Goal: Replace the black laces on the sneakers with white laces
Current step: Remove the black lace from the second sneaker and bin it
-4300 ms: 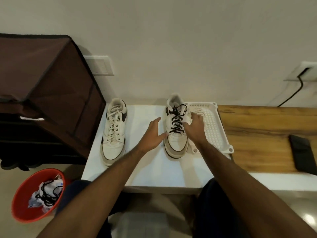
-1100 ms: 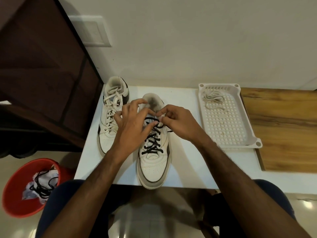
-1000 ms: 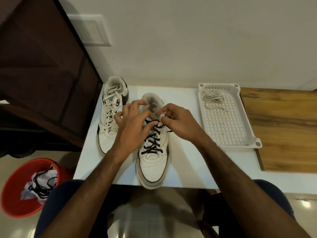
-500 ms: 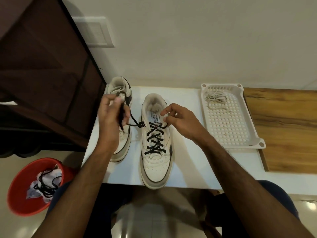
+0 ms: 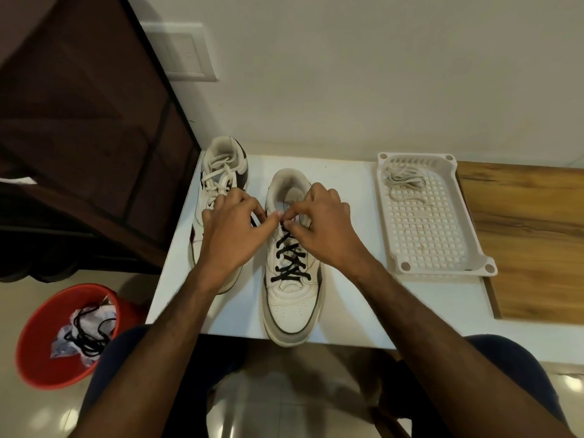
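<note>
— How are the hands seen?
— The black lace (image 5: 289, 254) is pinched at its top crossing by the left hand (image 5: 232, 238) and right hand (image 5: 322, 230), fingertips nearly touching.
— And the sneaker (image 5: 292, 279)?
— It is laid lengthwise on the white desk (image 5: 347, 298), toe toward the person, overhanging the edge. White laces (image 5: 403, 180) are seen in the tray (image 5: 442, 257).

red bucket (image 5: 38, 339) on floor, left | brown cabinet (image 5: 79, 137) | wall switch (image 5: 186, 52) | wooden board (image 5: 531, 235), right
</note>
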The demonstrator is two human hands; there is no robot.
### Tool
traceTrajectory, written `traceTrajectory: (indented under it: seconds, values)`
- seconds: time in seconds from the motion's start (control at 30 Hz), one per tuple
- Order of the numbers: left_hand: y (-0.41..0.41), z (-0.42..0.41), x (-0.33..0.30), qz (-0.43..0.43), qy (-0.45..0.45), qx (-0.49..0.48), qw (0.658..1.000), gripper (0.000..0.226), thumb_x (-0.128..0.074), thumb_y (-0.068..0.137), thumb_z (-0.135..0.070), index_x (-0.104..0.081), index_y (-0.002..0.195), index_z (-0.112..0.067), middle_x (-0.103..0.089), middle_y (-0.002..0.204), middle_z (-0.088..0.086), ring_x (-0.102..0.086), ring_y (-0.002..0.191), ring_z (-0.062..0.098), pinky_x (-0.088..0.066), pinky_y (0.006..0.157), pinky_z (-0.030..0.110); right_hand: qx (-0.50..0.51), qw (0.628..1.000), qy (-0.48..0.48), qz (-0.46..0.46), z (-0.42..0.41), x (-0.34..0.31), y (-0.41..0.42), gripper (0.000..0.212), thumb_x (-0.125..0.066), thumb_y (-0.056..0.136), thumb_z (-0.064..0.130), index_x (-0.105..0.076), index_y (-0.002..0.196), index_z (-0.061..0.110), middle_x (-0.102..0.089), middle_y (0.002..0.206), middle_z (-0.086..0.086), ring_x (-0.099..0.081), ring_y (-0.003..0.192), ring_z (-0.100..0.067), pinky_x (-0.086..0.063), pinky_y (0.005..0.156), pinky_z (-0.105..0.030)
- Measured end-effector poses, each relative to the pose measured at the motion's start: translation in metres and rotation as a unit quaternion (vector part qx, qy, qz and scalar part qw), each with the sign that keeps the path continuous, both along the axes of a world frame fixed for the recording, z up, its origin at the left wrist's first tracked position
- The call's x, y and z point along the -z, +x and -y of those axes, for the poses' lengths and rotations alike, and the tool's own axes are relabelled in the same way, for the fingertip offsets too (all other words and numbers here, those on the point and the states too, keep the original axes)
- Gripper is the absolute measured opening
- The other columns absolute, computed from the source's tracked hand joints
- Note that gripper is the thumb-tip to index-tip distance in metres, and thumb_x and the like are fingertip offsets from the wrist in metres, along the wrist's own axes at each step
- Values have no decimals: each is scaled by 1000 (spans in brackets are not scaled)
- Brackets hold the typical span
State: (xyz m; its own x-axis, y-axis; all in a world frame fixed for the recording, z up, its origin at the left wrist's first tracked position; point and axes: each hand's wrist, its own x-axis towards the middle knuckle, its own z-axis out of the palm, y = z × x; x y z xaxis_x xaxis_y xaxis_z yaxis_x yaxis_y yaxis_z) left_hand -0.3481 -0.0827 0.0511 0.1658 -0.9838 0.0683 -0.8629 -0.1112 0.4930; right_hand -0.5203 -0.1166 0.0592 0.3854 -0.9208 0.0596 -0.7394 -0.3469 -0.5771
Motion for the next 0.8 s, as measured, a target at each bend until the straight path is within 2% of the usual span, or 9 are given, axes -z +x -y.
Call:
traceTrajectory:
  seconds: [0.1, 0.2, 0.27, 0.33, 0.4, 0.47, 0.6, 0.7, 0.8]
  values:
    - [4, 0, -1, -30, 11, 4, 999, 22, -54, 98, -46, -61, 86, -30, -49, 110, -14, -38, 109, 7, -19, 89, 35, 9, 997, 42, 62, 0, -2, 1, 10, -65, 95, 31, -74, 97, 26, -42, 98, 7, -44, 100, -14, -36, 90, -37]
    - [7, -1, 1, -45, 9, 16, 999, 16, -52, 100, -38, -61, 90, -28, -50, 112, -14, -37, 111, 7, -16, 88, 34, 50, 974, 138, 174, 3, -17, -12, 20, -55, 99, 25, -67, 92, 10, -43, 99, 7, -49, 94, -8, -43, 86, -29]
    - [10, 0, 3, -54, 14, 18, 998, 16, -52, 102, -35, -63, 96, -26, -50, 114, -15, -36, 111, 6, -15, 88, 33, 85, 938, 223, 251, 4, -28, -28, 27, -51, 96, 29, -61, 88, 4, -46, 101, 3, -49, 92, -5, -38, 82, -26]
    - [12, 0, 5, -67, 15, 21, 997, 16, -51, 103, -34, -64, 100, -25, -50, 116, -15, -35, 113, 5, -14, 89, 32, 112, 924, 257, 259, 3, -29, -39, 30, -49, 82, 38, -60, 81, 11, -51, 102, 2, -52, 94, -8, -39, 86, -30]
    - [12, 0, 7, -79, 15, 27, 996, 16, -50, 104, -32, -64, 102, -25, -51, 116, -16, -36, 114, 6, -14, 90, 32, 128, 958, 180, 182, 3, -23, -40, 33, -47, 81, 42, -64, 81, 14, -52, 100, 4, -54, 96, -12, -44, 94, -41]
    - [12, 0, 8, -91, 17, 27, 995, 17, -49, 105, -32, -64, 102, -24, -51, 116, -16, -36, 115, 6, -14, 90, 32, 115, 979, 84, 144, 2, -18, -31, 24, -55, 86, 47, -70, 89, 29, -50, 99, 10, -54, 100, -13, -45, 97, -49]
    - [14, 1, 8, -113, 21, 32, 993, 17, -48, 106, -30, -64, 103, -24, -51, 114, -16, -36, 115, 5, -14, 88, 31, 11, 996, 14, 91, -3, -10, -3, 20, -71, 89, 46, -73, 108, 39, -46, 103, 13, -45, 108, -13, -32, 92, -38]
    - [14, 1, 10, -125, 23, 37, 991, 19, -47, 105, -32, -63, 100, -25, -50, 109, -18, -37, 113, 6, -14, 86, 31, -4, 999, -44, 18, -7, 0, 11, 14, -71, 91, 39, -74, 105, 35, -42, 107, 15, -42, 108, -15, -30, 89, -38]
    - [14, 0, 11, -123, 26, 40, 991, 22, -42, 103, -38, -59, 94, -27, -48, 102, -21, -36, 110, 7, -14, 86, 33, -10, 998, -42, 38, -3, 3, 9, 4, -71, 92, 33, -73, 96, 33, -46, 108, 15, -43, 108, -14, -27, 87, -37]
